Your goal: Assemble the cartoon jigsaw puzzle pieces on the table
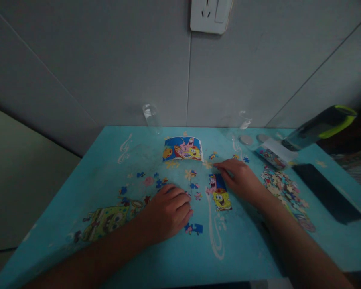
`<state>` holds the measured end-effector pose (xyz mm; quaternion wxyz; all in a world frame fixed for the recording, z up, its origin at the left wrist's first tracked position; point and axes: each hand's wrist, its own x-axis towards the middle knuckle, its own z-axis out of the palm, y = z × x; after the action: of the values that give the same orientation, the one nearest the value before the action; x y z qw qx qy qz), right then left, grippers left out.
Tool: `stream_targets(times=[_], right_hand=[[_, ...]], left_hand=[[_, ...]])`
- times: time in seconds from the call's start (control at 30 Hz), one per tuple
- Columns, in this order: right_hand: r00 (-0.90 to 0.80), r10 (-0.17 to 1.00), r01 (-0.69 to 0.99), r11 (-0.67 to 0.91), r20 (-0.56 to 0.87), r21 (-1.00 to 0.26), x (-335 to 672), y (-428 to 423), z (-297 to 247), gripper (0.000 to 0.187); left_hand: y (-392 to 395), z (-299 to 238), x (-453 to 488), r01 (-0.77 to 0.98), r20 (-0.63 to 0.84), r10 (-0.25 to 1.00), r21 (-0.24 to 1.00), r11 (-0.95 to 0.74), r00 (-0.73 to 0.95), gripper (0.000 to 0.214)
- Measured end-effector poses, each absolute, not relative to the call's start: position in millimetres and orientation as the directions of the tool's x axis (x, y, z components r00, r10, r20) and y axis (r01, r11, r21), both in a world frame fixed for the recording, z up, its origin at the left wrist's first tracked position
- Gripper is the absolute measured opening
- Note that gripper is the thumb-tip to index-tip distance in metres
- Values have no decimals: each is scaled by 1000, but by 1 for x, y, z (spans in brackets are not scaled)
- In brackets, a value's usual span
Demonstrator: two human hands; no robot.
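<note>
My left hand (171,210) rests palm down on the table among loose blue puzzle pieces, its fingers loosely bent and slightly apart. What lies under the palm is hidden. My right hand (237,176) has thumb and forefinger brought together just above a partly joined puzzle section (220,192) with a yellow and a pink cartoon figure. Anything between those fingertips is too small to make out. A curved picture card (183,149) stands behind both hands. Near my left fingertips lie a few joined blue pieces (194,228) and a loose pinkish piece (198,196).
A heap of puzzle pieces (284,186) lies right of my right arm, beside a dark flat object (327,192). A picture card (270,156), round lids (246,139), a dark bottle (319,126) and clear cylinders (152,118) stand or lie toward the back. A wall bounds the table.
</note>
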<state>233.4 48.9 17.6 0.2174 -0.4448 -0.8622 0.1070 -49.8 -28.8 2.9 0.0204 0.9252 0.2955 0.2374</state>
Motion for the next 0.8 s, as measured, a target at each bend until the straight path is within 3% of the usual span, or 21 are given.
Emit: stream_targets(times=[0.63, 0.8], right_hand=[[-526, 805, 708, 594, 275, -382, 231, 45, 23, 28], [-528, 808, 707, 588, 261, -392, 229, 43, 24, 27]], left_hand=[[-31, 6, -48, 551, 409, 590, 222, -805, 696, 14], [-30, 0, -39, 554, 326, 599, 230, -800, 731, 33]])
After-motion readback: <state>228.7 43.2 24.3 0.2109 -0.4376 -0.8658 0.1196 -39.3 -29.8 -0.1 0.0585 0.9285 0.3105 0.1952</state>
